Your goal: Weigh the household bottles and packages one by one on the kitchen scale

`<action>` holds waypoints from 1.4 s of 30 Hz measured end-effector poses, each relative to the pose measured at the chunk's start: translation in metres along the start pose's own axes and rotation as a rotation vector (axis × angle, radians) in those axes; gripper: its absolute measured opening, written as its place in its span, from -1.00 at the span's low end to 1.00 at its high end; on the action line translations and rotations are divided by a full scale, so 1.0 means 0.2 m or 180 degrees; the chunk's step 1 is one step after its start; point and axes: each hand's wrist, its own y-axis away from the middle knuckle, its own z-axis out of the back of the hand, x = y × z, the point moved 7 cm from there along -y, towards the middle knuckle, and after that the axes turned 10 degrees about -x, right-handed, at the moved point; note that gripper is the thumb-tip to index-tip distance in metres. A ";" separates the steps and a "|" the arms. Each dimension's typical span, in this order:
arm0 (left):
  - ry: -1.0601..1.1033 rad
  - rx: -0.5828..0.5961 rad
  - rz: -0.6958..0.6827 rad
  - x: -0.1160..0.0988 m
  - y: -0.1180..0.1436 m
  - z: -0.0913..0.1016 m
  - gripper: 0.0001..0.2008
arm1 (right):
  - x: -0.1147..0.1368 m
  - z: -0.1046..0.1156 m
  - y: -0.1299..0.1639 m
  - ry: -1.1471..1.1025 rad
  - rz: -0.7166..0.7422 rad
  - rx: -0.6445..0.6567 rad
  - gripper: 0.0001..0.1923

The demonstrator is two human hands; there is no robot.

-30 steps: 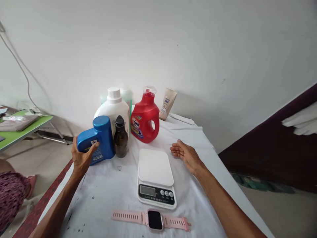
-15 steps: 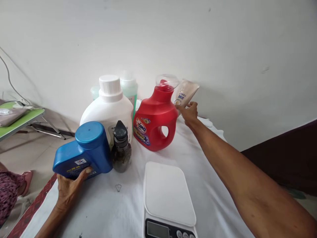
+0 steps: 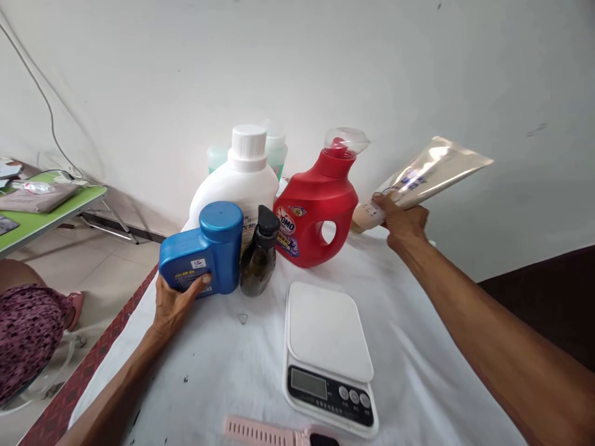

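My left hand (image 3: pixel 179 300) is closed around the lower part of a blue bottle (image 3: pixel 220 229) that stands at the table's left side. A squeeze tube (image 3: pixel 427 173), pale and shiny, is gripped near its cap end by my right hand (image 3: pixel 404 223); it tilts up to the right. Left of the tube stands a red OMO detergent jug (image 3: pixel 320 207) with a clear cap. A dark pump bottle (image 3: pixel 258 260) is beside the blue bottle, and a big white bottle (image 3: pixel 237 179) rises behind both.
A white kitchen scale (image 3: pixel 328 334) lies on the white cloth, with a pink-strapped watch (image 3: pixel 267 432) at the front edge. Greenish bottles (image 3: pixel 277 155) stand by the wall. Off to the left are a green table (image 3: pixel 56 214) and a seated person's patterned clothing (image 3: pixel 32 334).
My right hand has tipped the tube over to the right, away from the red jug. The view has shifted, bringing the watch into sight. My left hand keeps its hold on the blue bottle.
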 end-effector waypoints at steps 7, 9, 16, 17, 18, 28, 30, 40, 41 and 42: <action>0.0458 0.0166 -0.0478 -0.09 0.02 0.00 -0.18 | 0.15 0.50 0.52 -0.0682 -0.0242 0.0092 -0.63; 0.0582 0.0218 -0.0641 -0.10 0.02 0.00 -0.16 | 0.15 0.54 0.69 -0.0914 -0.0301 0.0254 -0.58; 0.0680 0.0207 -0.0855 -0.11 0.02 0.03 -0.18 | 0.16 0.46 1.08 -0.0549 -0.0012 0.1121 -0.59; 0.0667 0.0210 -0.0859 -0.11 0.02 0.03 -0.18 | 0.17 0.45 1.11 -0.0384 0.0045 0.1225 -0.58; 0.0650 0.0217 -0.0857 -0.10 0.02 0.03 -0.17 | 0.18 0.44 1.13 -0.0257 0.0085 0.1291 -0.57; 0.0907 0.0118 -0.1283 -0.15 0.04 0.07 -0.17 | 0.17 0.44 1.22 -0.0422 0.0239 0.1843 -0.42; 0.0961 -0.0007 -0.1397 -0.15 0.04 0.08 -0.15 | 0.14 0.46 1.20 -0.0753 0.0266 0.1693 -0.32; 0.0866 -0.1219 -0.2386 -0.27 0.11 0.27 -0.14 | -0.29 0.59 1.06 -0.1002 -0.0622 0.0434 -0.16; 0.0859 -0.1323 -0.2613 -0.31 0.15 0.30 -0.14 | -0.32 0.59 1.06 -0.0988 -0.0672 0.0397 -0.16; 0.0904 -0.1391 -0.2860 -0.35 0.20 0.32 -0.13 | -0.34 0.59 1.07 -0.0984 -0.0695 0.0372 -0.16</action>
